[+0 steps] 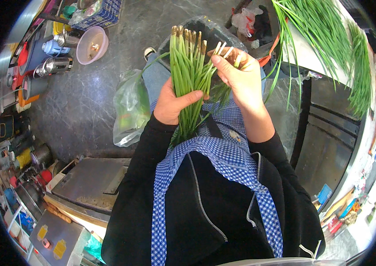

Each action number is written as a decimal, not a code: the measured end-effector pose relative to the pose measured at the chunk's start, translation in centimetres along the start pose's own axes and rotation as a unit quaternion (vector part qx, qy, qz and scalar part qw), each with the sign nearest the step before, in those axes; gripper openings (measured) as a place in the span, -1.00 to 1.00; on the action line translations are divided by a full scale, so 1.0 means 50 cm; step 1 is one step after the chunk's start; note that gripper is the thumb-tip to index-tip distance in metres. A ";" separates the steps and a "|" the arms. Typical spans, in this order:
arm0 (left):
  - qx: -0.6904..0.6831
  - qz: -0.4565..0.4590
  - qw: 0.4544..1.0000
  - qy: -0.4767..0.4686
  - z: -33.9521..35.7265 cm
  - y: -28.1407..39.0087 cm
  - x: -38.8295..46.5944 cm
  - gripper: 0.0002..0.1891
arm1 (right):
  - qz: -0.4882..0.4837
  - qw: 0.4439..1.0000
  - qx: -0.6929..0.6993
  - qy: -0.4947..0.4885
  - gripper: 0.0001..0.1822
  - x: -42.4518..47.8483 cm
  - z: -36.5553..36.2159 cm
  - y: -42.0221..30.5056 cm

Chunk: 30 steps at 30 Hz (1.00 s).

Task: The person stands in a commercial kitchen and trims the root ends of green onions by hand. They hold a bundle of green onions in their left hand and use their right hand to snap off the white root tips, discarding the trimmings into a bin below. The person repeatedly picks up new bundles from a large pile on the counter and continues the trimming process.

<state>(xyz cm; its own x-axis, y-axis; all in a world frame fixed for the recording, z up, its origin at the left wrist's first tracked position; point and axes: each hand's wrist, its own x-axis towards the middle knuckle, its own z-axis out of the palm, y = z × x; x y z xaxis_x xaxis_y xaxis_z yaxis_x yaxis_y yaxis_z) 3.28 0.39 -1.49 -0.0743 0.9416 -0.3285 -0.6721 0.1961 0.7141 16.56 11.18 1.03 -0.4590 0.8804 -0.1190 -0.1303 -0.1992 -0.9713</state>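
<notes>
My left hand (174, 105) grips a thick bunch of garlic chives (188, 73), its thumb laid across the green stalks. The bunch stands with brown, soil-stained root ends at the top, and its leaves hang over my lap. To its right, my right hand (237, 69) pinches a few thinner stalks (220, 50) with pale, clean ends between thumb and fingertips. Below both hands is a dark bin with a plastic liner (204, 25), partly hidden by the bunch and my hands. A blue-checked apron (214, 146) covers my lap.
A clear plastic bag with green contents (131, 109) rests on the floor at my left. Beyond it sits a pinkish plastic bowl (92, 45), near a blue crate (99, 15). Long green chives (324, 36) lie on the table (302, 53) at my right, some drooping over its edge.
</notes>
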 end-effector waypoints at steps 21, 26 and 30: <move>-0.136 0.009 0.990 0.025 -0.069 0.002 0.030 -0.64 | -0.121 0.986 0.057 0.097 -0.78 -0.050 -0.052 -0.081; -0.170 0.047 0.984 0.030 -0.103 0.025 0.032 -0.64 | -0.200 0.964 0.100 0.142 -0.73 -0.027 -0.118 -0.145; -0.100 0.047 0.994 0.005 -0.064 0.038 0.019 -0.69 | -0.100 0.987 0.001 0.129 -0.73 -0.012 -0.067 -0.093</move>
<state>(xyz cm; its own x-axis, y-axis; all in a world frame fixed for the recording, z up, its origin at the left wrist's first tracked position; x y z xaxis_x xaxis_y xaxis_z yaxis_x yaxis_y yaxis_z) -0.45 0.75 -2.42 -0.1501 0.9499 -0.2743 -0.7948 0.0490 0.6049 20.42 13.02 4.95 -0.1845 0.9825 0.0263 -0.1975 -0.0109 -0.9802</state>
